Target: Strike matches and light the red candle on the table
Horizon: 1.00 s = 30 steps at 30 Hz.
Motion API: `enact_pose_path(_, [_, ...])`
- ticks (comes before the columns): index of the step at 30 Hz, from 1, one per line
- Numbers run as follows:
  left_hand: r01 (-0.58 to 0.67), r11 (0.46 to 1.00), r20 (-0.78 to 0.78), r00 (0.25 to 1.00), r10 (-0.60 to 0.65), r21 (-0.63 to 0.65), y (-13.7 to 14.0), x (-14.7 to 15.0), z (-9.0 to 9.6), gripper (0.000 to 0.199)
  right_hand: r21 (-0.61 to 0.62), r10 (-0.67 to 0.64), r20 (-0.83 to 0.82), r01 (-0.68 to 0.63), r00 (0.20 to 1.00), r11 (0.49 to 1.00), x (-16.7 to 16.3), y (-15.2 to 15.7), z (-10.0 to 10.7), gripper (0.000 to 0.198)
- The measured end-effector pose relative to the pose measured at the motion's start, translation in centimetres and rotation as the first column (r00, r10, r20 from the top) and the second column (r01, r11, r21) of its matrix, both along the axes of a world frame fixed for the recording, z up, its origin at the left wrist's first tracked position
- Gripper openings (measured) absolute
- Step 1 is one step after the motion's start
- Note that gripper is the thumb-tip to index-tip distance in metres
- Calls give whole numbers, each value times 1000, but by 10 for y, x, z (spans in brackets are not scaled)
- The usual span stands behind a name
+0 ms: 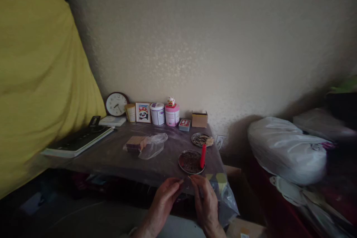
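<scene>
My left hand [168,192] is at the front edge of the table [108,158], thumb and fingers pinched together. Close to its right, my right hand [205,194] is pinched too, its fingertips turned toward the left ones. Something small and pale may be between the fingertips, too small to make out. Just beyond the hands lies a round metal plate [182,168] with dark bits on it. A red candle [203,156] stands upright at the plate's right side. Behind it, a second plate [195,142] holds many thin pale sticks, some dark, like matchsticks.
A stack of small brown boxes [135,143] lies beside a clear plastic bag [154,147]. Along the wall stand a clock [116,104], a panda picture [143,113], tubs [157,114], a red-labelled box [184,125] and a cardboard box [199,120]. A white bag [281,148] is at right.
</scene>
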<state>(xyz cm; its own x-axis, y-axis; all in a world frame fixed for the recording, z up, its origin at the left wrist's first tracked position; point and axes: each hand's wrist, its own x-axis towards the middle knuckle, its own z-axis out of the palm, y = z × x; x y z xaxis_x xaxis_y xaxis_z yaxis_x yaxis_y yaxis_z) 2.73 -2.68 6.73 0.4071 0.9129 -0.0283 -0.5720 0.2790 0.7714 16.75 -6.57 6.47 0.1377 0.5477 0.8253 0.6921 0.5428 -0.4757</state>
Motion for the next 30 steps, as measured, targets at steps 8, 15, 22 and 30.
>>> enact_pose_path(8, [-9, 1000, -38, 999, 10, 16, -4, -2, 7, 19, -132, -67, -100, 54, 993, 990, 17, 22, -19, 17])
enact_pose_path(15, [-61, 998, -80, 995, 58, -32, 3, -17, -1, 20, -202, -165, -296, 107, 941, 973, 35, 19, -14, 18])
enact_pose_path(22, [-59, 998, -158, 986, 57, -6, 19, -45, -21, 23, -243, -193, -438, 91, 878, 966, 41, 18, -13, 25])
enact_pose_path(30, [-120, 989, -136, 985, 108, -81, 29, -63, -41, 23, -262, -214, -476, 95, 853, 960, 44, 17, -13, 25])
